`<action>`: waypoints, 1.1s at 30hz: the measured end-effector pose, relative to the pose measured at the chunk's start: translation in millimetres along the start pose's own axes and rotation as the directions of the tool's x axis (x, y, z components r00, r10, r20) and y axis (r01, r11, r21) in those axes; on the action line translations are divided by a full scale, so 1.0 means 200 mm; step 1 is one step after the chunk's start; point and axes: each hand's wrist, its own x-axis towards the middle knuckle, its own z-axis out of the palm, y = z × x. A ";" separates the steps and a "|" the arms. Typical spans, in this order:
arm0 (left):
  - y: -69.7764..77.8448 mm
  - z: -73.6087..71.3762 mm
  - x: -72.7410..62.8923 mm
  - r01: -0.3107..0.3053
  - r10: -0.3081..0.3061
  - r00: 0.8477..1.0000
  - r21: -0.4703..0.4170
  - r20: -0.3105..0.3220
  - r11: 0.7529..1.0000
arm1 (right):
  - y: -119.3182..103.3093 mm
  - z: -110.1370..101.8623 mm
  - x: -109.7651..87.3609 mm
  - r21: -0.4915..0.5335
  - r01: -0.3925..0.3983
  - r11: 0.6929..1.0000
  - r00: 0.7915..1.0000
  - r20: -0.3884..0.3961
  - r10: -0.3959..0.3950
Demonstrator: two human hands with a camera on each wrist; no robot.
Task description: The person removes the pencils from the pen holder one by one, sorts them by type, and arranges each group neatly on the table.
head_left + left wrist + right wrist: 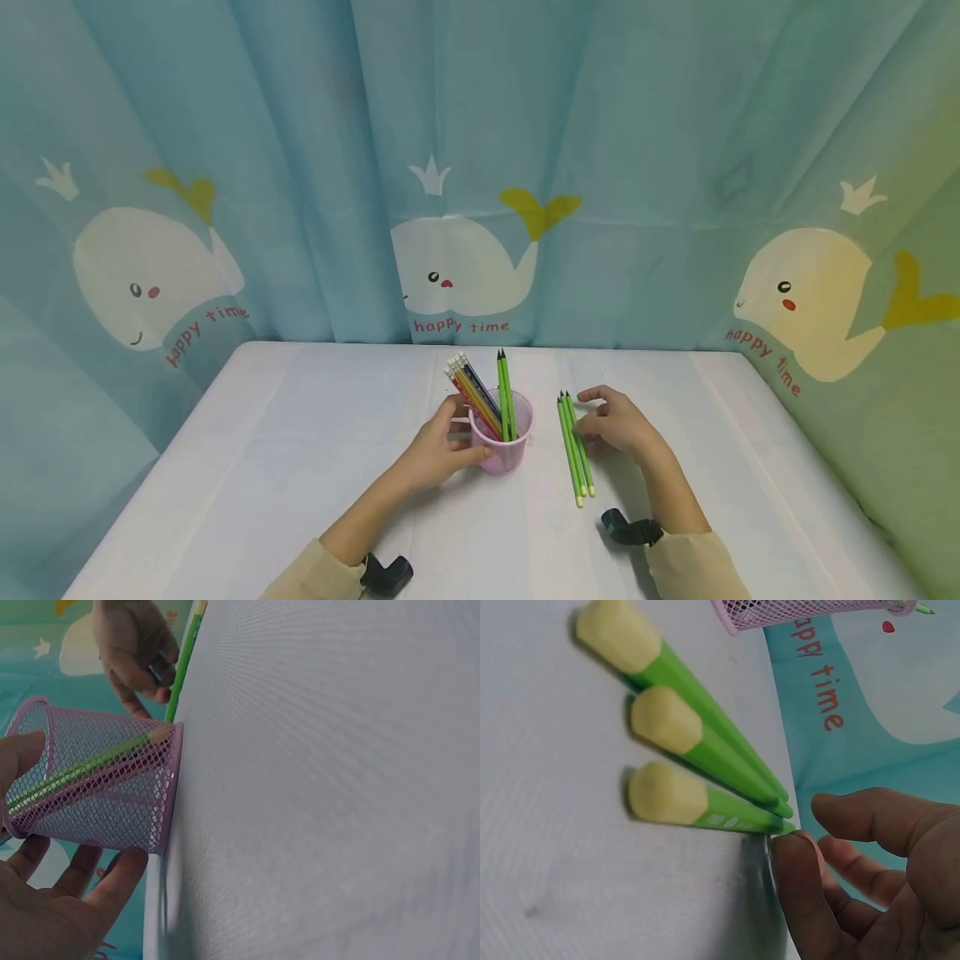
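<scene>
A pink mesh pencil cup (504, 454) stands upright on the table. My left hand (438, 448) holds it from the left, thumb at the near rim and fingers around the side. Inside lean several pencils with white erasers (476, 387) and two green pencils (506, 400) with black tips up. To the right of the cup, three green pencils (720, 735) lie side by side, their pale yellow ends toward me. My right hand (617, 427) is beside them with loosely bent fingers, holding nothing. Its fingertips (795, 851) are right at the far part of the rightmost pencil.
A white cloth covers the table (300, 433). Behind and beside it hangs a blue-green curtain (637, 125) printed with whales. Black wrist-camera mounts (632, 529) sit at both sleeve cuffs, low over the table.
</scene>
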 end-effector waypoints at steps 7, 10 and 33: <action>0.01 0.00 0.00 0.006 -0.006 1.000 -0.013 -0.001 1.000 | -0.05 0.00 -0.03 -0.012 0.135 0.991 0.990 -0.028 -0.135; 0.00 0.00 0.00 0.001 -0.001 1.000 -0.016 0.001 1.000 | -0.07 0.01 -0.04 -0.001 0.222 0.975 0.975 -0.030 -0.222; -0.01 -0.01 0.00 -0.024 0.024 1.000 0.020 0.015 0.999 | -0.20 0.30 -0.11 0.146 0.681 0.717 0.720 0.046 -0.693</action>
